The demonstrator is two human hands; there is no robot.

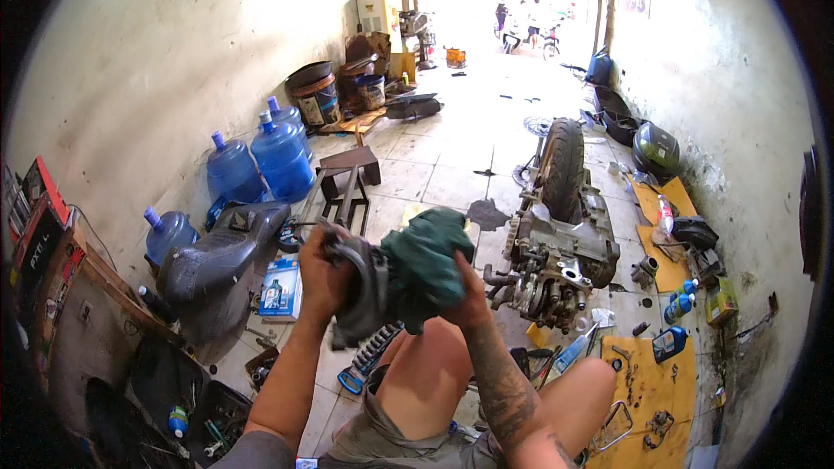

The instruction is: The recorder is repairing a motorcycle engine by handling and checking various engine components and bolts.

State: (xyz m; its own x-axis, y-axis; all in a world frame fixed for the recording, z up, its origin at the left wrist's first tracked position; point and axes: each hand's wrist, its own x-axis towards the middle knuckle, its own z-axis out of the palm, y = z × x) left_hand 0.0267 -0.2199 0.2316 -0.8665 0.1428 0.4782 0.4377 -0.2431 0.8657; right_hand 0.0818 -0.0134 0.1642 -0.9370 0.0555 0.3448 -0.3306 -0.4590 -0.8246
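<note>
Above my lap, my left hand (pixel 321 284) is closed round a dark, curved motorcycle part (pixel 363 295); its exact kind is blurred. My right hand (pixel 472 295) grips a bunched dark green rag (pixel 430 256), which is pressed against the right side of that part and hides some of it. An engine with its rear wheel attached (pixel 563 243) lies on the floor just right of my right hand. Below the held part, a spring shock absorber (pixel 373 356) with a blue end rests near my leg.
To the left lie a black motorcycle seat (pixel 226 247), blue water jugs (pixel 282 161) and a small metal stand (pixel 347 182). On the right, cardboard (pixel 651 382) bears loose parts, near blue bottles (pixel 680 306) and a helmet (pixel 656 149). People (pixel 521 17) and motorcycles are outside the doorway.
</note>
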